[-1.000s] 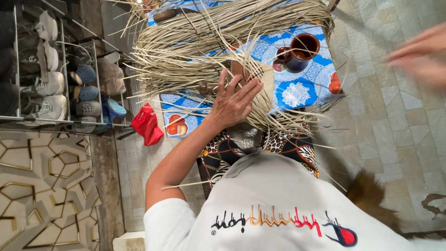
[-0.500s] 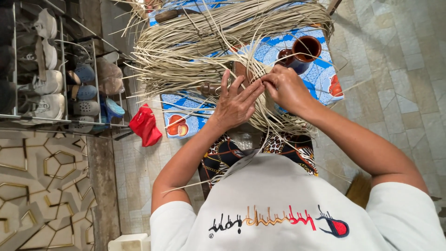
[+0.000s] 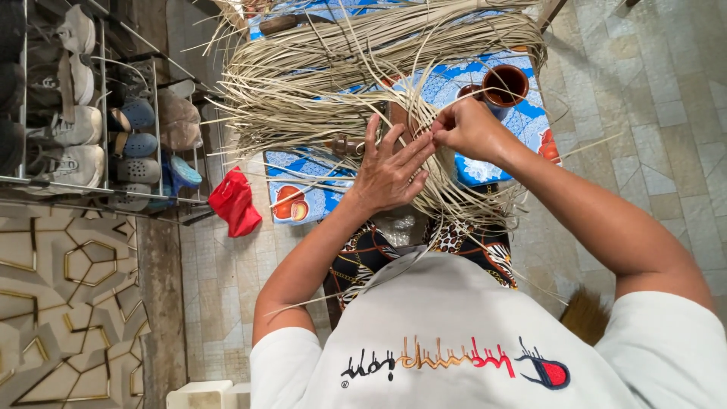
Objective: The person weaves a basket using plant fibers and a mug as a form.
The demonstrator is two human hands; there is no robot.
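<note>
Straw strips (image 3: 363, 83), pale, long, fanned out

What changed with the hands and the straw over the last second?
The right hand came in from the right edge and pinched strands of the straw bundle beside the left hand, which stayed pressed flat on the straw. The brown cup and red bag stayed put.

Left hand (image 3: 390, 173) lies flat, fingers spread — right hand (image 3: 467, 127) pinched shut beside it.

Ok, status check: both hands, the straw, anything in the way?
Left hand flat on pale dried straw strands. Right hand pinching strands. Brown clay cup just beyond right hand, apart from it.
</note>
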